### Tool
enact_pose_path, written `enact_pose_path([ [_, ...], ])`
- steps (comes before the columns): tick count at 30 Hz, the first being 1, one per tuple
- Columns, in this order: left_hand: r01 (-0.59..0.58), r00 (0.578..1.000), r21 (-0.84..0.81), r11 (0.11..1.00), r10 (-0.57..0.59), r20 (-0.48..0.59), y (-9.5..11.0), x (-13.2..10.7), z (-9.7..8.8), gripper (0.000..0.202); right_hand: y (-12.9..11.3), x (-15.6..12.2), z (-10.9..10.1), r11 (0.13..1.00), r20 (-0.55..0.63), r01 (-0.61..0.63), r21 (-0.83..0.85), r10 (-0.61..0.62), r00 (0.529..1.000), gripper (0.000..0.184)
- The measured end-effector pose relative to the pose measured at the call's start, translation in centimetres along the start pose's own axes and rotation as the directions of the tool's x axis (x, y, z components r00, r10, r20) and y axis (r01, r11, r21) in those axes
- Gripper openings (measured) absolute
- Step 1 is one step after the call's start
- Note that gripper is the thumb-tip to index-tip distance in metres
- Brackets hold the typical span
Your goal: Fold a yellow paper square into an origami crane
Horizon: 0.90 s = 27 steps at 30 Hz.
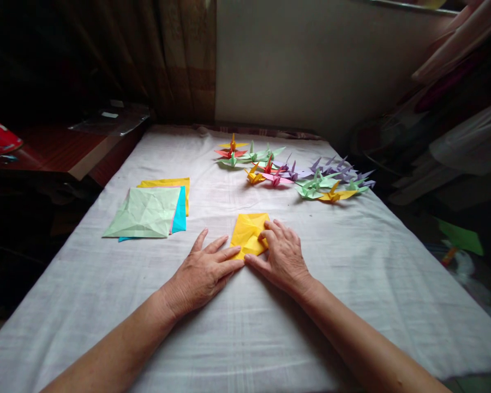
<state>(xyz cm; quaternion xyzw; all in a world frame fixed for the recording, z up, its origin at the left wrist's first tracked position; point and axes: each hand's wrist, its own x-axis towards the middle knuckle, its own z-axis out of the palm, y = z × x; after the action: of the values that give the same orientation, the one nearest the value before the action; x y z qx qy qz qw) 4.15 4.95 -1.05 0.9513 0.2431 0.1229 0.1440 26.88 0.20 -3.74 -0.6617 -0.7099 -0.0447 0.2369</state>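
A yellow sheet of origami paper (245, 228), folded and creased, lies on the cloth in front of me. My left hand (207, 267) rests flat with its fingers spread, the fingertips touching the paper's lower left edge. On the other side, my right hand (282, 254) has its fingers bent over the paper's right edge, with the thumb at the lower corner. Part of the paper is hidden under these fingers. To the left lies a stack of creased paper squares, with a pale green sheet (145, 213) on top and a blue sheet (180, 210) and a yellow sheet (167, 183) showing beneath.
Several folded paper cranes stand at the back right, among them a yellow crane (336, 194), a pink crane (276, 179) and green ones. A white cloth (213, 344) covers the table. At left is a wooden surface (65, 158) with a clear plastic packet (114, 119).
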Motion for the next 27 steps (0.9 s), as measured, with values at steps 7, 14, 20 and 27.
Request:
enact_pose_path([
  [7, 0.008, 0.999, -0.005, 1.000, -0.008, 0.038, -0.2, 0.0, 0.0, 0.029, 2.2, -0.2, 0.2, 0.991, 0.026, -0.134, -0.021, 0.134, 0.991, 0.033],
  [14, 0.017, 0.999, -0.018, 1.000, -0.016, 0.043, -0.4, -0.2, 0.2, 0.030, 4.6, 0.3, -0.1, 0.959, 0.041, -0.277, -0.062, 0.280, 0.959, 0.022],
  [20, 0.012, 0.999, -0.004, 1.000, -0.012, 0.033, -0.6, -0.2, 0.2, 0.030, 3.8, 0.2, -0.6, 0.981, -0.122, -0.177, -0.077, 0.167, 0.978, 0.031],
  [27, 0.008, 0.998, 0.004, 1.000, -0.008, 0.061, -0.2, 0.0, -0.1, 0.033, 0.4, 0.2, -1.1, 0.959, 0.310, 0.283, 0.008, -0.272, 0.911, 0.053],
])
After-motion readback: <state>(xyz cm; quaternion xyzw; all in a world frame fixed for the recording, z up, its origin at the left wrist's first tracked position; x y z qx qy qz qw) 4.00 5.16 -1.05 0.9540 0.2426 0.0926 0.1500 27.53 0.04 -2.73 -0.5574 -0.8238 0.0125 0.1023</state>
